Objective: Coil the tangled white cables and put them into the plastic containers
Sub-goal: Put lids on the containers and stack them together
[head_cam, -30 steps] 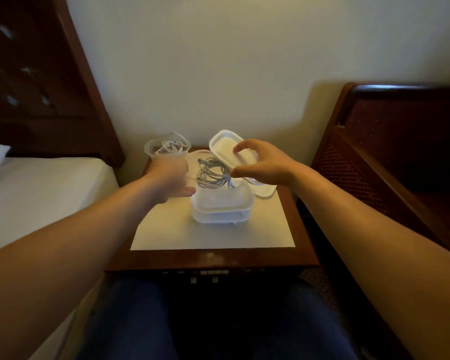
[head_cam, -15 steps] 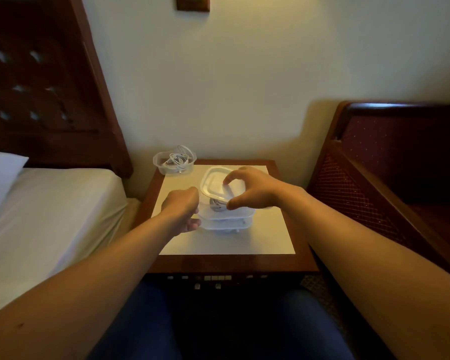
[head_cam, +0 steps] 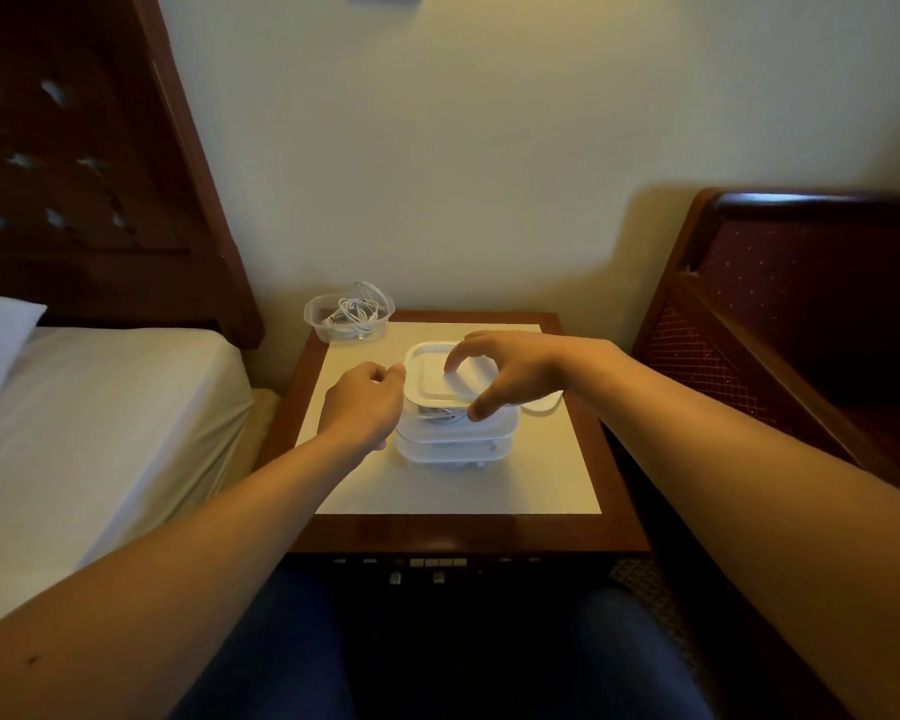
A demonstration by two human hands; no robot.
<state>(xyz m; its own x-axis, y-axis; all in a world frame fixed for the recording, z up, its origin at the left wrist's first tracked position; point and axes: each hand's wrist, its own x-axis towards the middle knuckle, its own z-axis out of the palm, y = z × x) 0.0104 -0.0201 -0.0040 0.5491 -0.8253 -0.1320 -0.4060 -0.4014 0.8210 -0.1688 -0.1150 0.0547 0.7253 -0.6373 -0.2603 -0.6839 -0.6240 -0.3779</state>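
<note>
Two rectangular clear plastic containers [head_cam: 458,444] stand stacked in the middle of the nightstand. A coiled white cable [head_cam: 437,414] shows in the upper one, under a white lid [head_cam: 430,381] that lies tilted on top. My right hand [head_cam: 510,374] arches over the lid, thumb on its front edge and fingertips on its top. My left hand [head_cam: 367,402] has curled fingers against the left side of the upper container, touching the lid's corner. A round clear container [head_cam: 319,320] at the back left holds another white cable [head_cam: 357,311].
The nightstand [head_cam: 614,511] has a cream top in a dark wood frame. A second lid [head_cam: 544,405] lies just right of the stack. A bed [head_cam: 100,407] lies to the left and a dark wooden chair [head_cam: 801,314] to the right.
My right hand has brought the lid down from behind the container onto the coiled cable. The camera has tilted up and back. My left hand stays at the container's left side.
</note>
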